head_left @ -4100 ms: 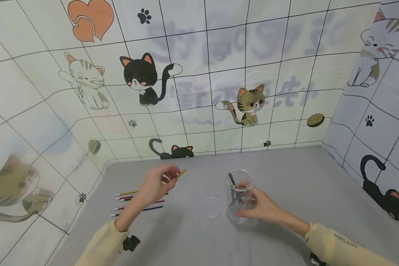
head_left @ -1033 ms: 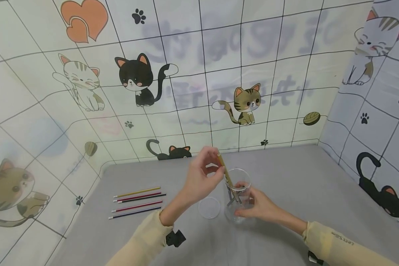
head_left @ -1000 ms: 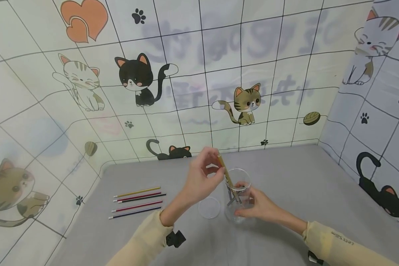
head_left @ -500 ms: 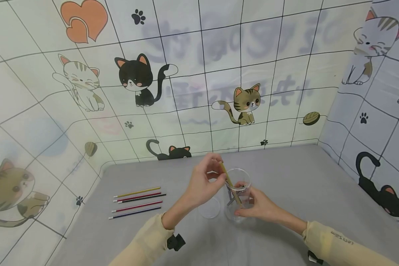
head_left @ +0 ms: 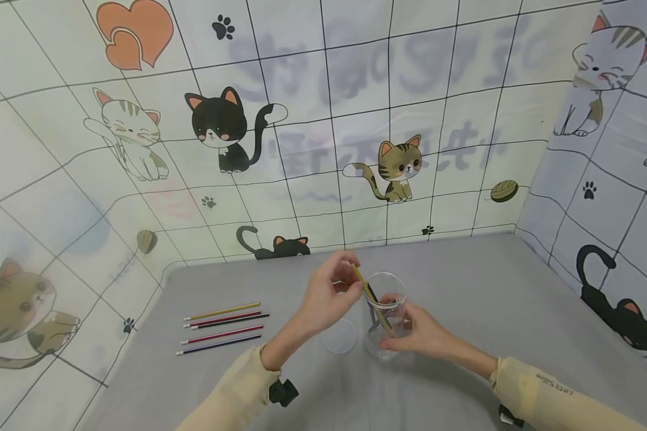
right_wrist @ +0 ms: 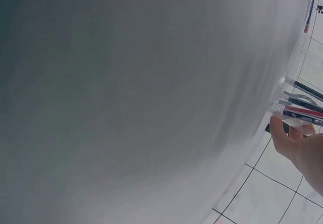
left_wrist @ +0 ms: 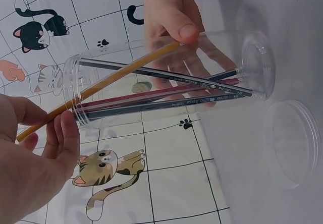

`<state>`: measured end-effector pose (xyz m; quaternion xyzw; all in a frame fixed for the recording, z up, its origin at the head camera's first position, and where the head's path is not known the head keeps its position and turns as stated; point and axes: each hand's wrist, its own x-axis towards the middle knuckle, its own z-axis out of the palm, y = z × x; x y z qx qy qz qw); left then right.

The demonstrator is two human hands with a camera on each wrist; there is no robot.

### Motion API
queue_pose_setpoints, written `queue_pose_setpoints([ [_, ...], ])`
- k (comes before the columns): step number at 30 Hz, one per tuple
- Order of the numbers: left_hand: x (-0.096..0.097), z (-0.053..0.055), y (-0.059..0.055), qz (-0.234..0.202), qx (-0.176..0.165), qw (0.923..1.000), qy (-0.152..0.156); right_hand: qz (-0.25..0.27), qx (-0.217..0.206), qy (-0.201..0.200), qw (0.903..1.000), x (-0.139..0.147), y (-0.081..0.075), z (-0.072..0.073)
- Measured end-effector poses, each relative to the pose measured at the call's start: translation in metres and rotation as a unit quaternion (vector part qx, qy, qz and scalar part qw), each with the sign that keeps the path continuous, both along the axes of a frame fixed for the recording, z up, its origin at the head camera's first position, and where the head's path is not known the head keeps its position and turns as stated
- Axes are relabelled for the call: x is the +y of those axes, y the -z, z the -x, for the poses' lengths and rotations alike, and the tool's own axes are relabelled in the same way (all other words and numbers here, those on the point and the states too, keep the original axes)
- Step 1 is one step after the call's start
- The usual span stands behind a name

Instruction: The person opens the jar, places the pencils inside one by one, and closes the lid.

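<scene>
The left hand (head_left: 329,299) pinches a yellow pencil (left_wrist: 121,76) near its top; the pencil sits deeper in the clear jar (head_left: 374,350) than a second ago, so its placing looks well along; the right hand (head_left: 426,332) grips the upright jar, where other pencils (left_wrist: 207,102) lean; the lid (left_wrist: 292,146) lies just left, five loose pencils (head_left: 229,321) beyond; the table (head_left: 480,287) leaves open room rightward, its far edge well behind.

One jar (head_left: 375,343), one lid (left_wrist: 292,146), perhaps ten pencils (left_wrist: 111,81)
</scene>
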<state>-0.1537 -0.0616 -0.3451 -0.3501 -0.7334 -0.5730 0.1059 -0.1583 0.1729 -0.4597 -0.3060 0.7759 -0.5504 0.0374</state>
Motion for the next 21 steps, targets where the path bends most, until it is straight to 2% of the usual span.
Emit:
queue_pose_setpoints([
  [4,-0.001,0.000,0.000,0.015,-0.025,0.9995,-0.010,-0.002,0.004,0.000,1.0000,0.000,0.000,0.000],
  [9,-0.007,0.001,0.003,0.024,-0.070,0.9964,-0.042,-0.006,0.010,0.006,0.9999,0.001,0.000,0.001],
  [21,-0.034,-0.002,0.011,0.023,-0.083,0.9926,-0.085,0.000,0.016,0.009,0.9998,0.000,0.002,0.002],
])
